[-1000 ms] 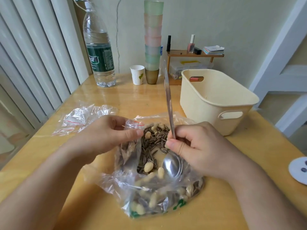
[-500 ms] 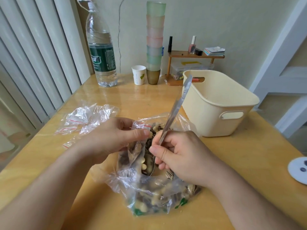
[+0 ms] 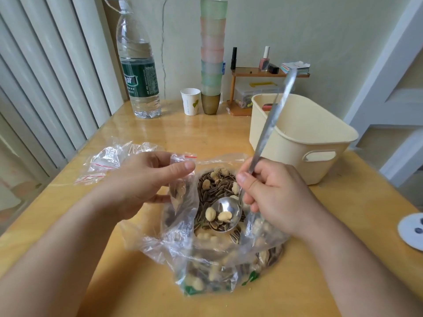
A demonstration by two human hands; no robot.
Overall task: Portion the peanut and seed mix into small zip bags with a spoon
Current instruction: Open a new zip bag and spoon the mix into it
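Holding the spoon (image 3: pixel 226 217) by its handle in our right hand (image 3: pixel 272 197), we keep its bowl, carrying two peanuts and seeds, over the big bag of mix (image 3: pixel 215 259) on the counter (image 3: pixel 178 129). Our left hand (image 3: pixel 146 181) pinches a small zip bag (image 3: pixel 180 191) beside it.

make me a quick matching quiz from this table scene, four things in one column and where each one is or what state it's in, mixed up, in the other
Things:
1. spoon
2. small zip bag
3. water bottle
4. cream basket

Places or states:
A. stands at the back left of the table
B. held by the right hand, peanuts and seeds in its bowl
C. pinched in the left hand, a little mix inside
D. sits on the table to the right of the big bag of mix

Pairs: 1-B, 2-C, 3-A, 4-D
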